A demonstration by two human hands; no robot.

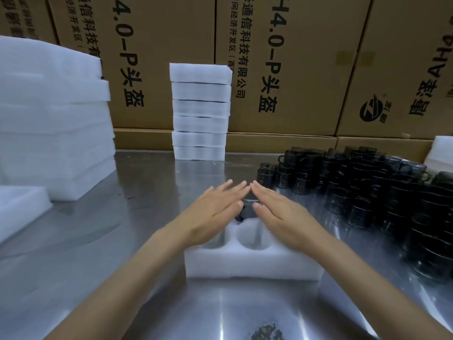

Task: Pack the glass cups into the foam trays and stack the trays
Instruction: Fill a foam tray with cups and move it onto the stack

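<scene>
Your left hand (215, 212) and right hand (279, 212) lie flat, fingers straight, over dark glass cups (247, 211) in the foam tray (252, 266) on the bench (122, 241). Uneven pressing could tilt cups or tear foam.

Both hands (247, 209) lie flat over the foam tray (252, 266).

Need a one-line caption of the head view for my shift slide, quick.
Both hands, left and right, flat over a foam tray holding a dark cup, beside massed glass cups.
</scene>
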